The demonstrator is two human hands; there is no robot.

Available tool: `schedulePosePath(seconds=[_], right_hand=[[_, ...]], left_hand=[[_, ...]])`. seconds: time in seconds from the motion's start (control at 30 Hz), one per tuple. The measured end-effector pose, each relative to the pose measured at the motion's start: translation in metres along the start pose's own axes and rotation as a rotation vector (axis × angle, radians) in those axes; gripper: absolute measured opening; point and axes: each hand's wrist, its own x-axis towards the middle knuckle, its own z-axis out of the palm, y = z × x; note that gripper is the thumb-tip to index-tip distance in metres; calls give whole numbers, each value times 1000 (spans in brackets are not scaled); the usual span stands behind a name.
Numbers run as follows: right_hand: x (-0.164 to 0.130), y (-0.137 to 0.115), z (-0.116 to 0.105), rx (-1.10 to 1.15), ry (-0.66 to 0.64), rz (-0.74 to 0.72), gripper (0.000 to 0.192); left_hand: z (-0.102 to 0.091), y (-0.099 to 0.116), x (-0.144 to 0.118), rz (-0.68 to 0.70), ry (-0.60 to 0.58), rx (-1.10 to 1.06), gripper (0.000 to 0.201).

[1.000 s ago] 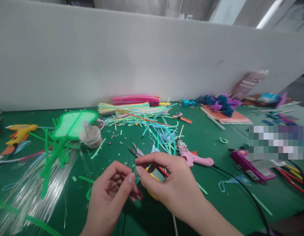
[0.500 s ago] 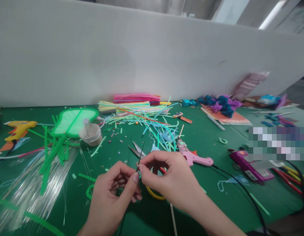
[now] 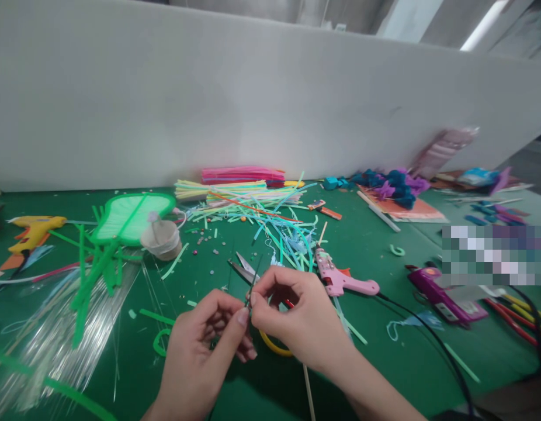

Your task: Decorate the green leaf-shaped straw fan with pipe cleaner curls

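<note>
My left hand [image 3: 204, 351] and my right hand [image 3: 297, 318] meet low in the middle of the view, fingertips pinched together on a thin dark green strip [image 3: 253, 279] that sticks up between them. Scissors [image 3: 243, 269] lie on the green table [image 3: 384, 327] just behind the fingers, with a yellow handle loop [image 3: 273, 346] showing under my right hand. A pink glue gun [image 3: 340, 278] rests just right of my right hand.
Piles of coloured strips [image 3: 248, 202] lie behind. A green fan shape [image 3: 130, 216], a small cup [image 3: 160, 240] and clear filaments [image 3: 69, 333] are at left, a yellow glue gun [image 3: 34, 228] far left, a purple glue gun [image 3: 441, 292] and black cord [image 3: 432, 339] at right. A white wall [image 3: 253, 99] closes the back.
Both hands have shifted slightly right and up, still pinching the thin strip; its free tip now leans more to the right. The yellow scissor loop has come into view.
</note>
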Motion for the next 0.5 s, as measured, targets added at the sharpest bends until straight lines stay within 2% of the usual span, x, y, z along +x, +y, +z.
schedulePosePath(seconds=[0.17, 0.33, 0.5], right_hand=[[-3, 1, 5, -61, 69, -102, 9], [-7, 5, 10, -220, 201, -242, 11], [-9, 6, 11, -333, 257, -410, 14]], left_hand=[[0, -1, -2, -43, 26, -73, 20], [1, -3, -1, -15, 59, -9, 23], [1, -3, 0, -5, 57, 14, 22]])
